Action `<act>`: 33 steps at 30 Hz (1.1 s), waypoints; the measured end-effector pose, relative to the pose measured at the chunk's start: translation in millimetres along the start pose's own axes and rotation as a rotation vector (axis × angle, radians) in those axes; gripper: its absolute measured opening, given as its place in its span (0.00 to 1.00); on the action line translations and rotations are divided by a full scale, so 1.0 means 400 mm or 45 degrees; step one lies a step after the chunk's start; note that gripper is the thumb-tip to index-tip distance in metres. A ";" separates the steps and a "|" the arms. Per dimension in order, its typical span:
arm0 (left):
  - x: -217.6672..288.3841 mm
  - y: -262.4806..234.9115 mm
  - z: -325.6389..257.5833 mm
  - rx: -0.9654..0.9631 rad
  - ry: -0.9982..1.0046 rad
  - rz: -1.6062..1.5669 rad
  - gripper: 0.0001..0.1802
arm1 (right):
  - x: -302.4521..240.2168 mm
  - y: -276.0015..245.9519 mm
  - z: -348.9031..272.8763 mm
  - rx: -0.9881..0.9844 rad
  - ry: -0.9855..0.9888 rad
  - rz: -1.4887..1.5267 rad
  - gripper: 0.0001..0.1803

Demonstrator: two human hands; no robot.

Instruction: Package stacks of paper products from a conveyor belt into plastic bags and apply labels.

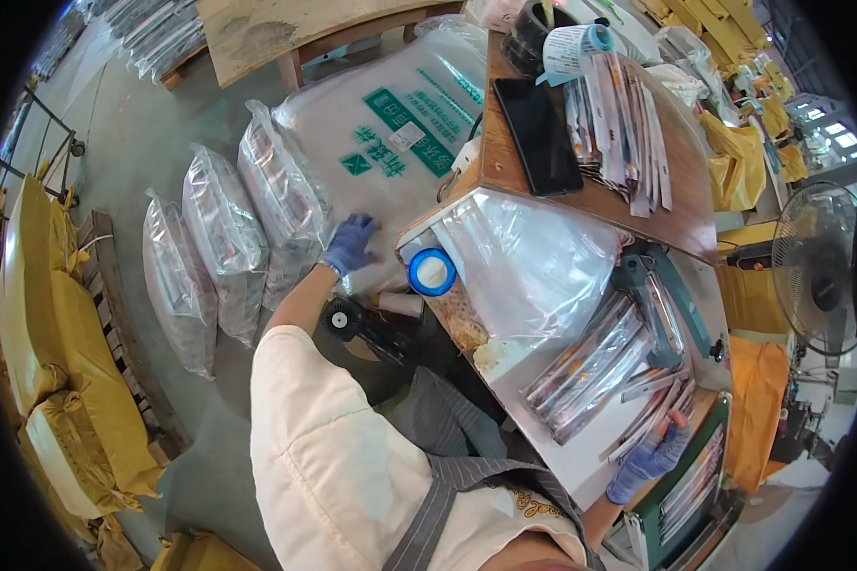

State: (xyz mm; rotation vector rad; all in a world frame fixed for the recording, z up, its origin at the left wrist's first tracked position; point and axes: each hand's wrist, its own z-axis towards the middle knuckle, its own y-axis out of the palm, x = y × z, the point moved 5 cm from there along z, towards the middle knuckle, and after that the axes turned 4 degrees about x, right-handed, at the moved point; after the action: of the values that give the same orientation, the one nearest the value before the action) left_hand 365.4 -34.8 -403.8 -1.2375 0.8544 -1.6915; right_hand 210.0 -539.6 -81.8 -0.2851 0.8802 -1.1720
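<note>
My left hand [350,245], in a purple-blue glove, is stretched out to the left with its fingers extended and nothing in them. It is over the edge of a big translucent plastic sack [328,119] with green print, close to a filled clear bag [281,171]. On the right, my right hand [649,464] wears a similar glove with bare fingertips. Its fingers are raised and apart, next to a loose pile of thin packets [652,419] on the white worktop [552,385]. Farther in lies a stack of clear-wrapped packets [595,366].
Two more filled bags [221,224] [176,285] stand on the floor. A wooden shelf [628,214] holds a black phone [538,138] and upright packets [619,124]. Near the worktop's edge are a blue tape roll [431,272] and clear film [533,257]. A fan [819,266] stands right; yellow sacks [76,371] lie left.
</note>
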 end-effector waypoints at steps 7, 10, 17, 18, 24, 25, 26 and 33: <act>-0.060 0.053 -0.091 -0.024 0.228 0.097 0.14 | 0.047 -0.080 -0.071 -0.004 0.206 0.066 0.06; -0.062 0.064 -0.048 -0.069 0.148 0.161 0.10 | 0.024 -0.083 -0.085 -0.058 0.100 -0.009 0.05; -0.020 0.027 -0.055 -0.227 0.085 0.152 0.15 | 0.037 -0.120 -0.131 -0.108 0.109 -0.126 0.04; -0.020 -0.019 -0.100 -0.046 0.250 0.064 0.15 | 0.050 -0.127 -0.144 -0.115 0.130 -0.123 0.04; -0.098 0.036 -0.158 -0.005 0.245 0.139 0.12 | 0.041 -0.057 -0.162 -0.204 0.198 -0.067 0.03; -0.103 0.047 -0.149 -0.052 0.219 0.161 0.11 | 0.044 -0.046 -0.169 -0.260 0.180 -0.079 0.03; -0.103 0.061 -0.142 -0.096 0.195 0.182 0.10 | 0.038 -0.039 -0.170 -0.267 0.195 -0.092 0.03; -0.252 0.145 -0.144 -0.012 -0.446 -0.948 0.13 | -0.029 0.006 -0.166 -0.373 0.155 0.035 0.04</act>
State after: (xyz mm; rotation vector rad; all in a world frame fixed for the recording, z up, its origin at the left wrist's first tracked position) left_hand 338.8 36.0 -509.2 -1.9401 0.1806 -1.9221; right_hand 162.2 -512.7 -120.9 -0.4411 1.1620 -1.0421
